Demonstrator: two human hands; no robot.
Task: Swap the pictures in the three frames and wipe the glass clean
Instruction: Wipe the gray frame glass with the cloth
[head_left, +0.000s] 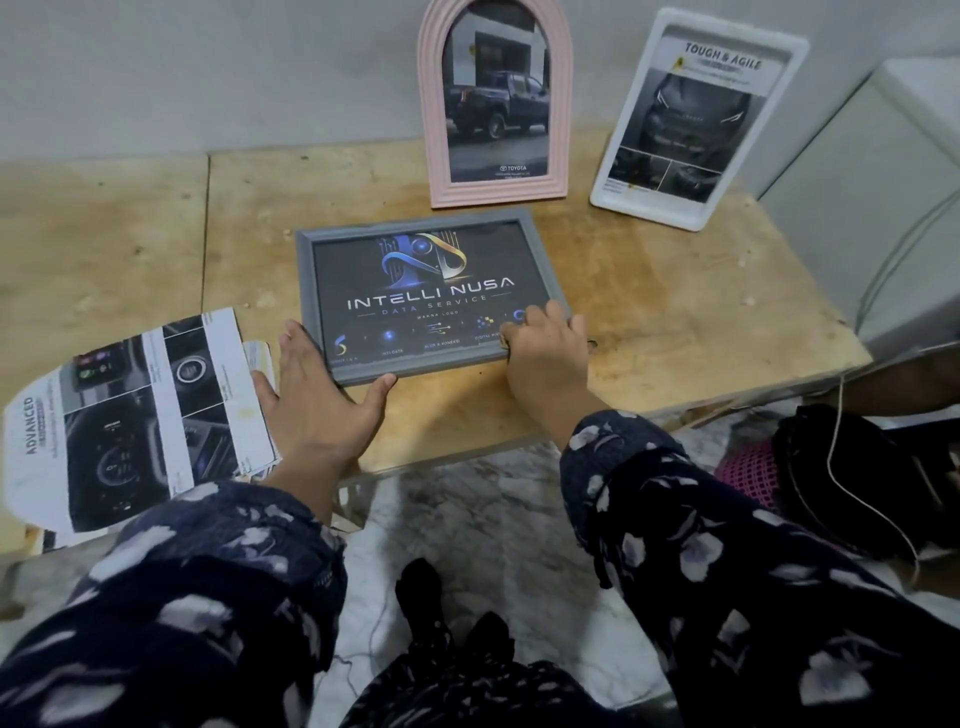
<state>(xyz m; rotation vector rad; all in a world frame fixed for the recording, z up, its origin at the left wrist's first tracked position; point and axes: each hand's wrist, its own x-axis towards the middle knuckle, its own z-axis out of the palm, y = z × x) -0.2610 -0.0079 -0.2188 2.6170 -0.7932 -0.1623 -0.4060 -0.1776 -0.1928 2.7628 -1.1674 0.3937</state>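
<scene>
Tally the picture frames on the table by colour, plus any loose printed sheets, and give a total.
Pink frame, arched, upright: 1
White frame, leaning upright: 1
Grey frame, lying flat, left hand and right hand on its near corners: 1
Loose printed sheets, at least: 2
Total: 5

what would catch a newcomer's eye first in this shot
The grey frame lying flat mid-table, its dark poster bright with a logo, held at its near corners by the left hand and right hand. Behind it, a pink arched frame and a white frame stand against the wall, both showing dark trucks. Loose printed sheets lie at left.
</scene>
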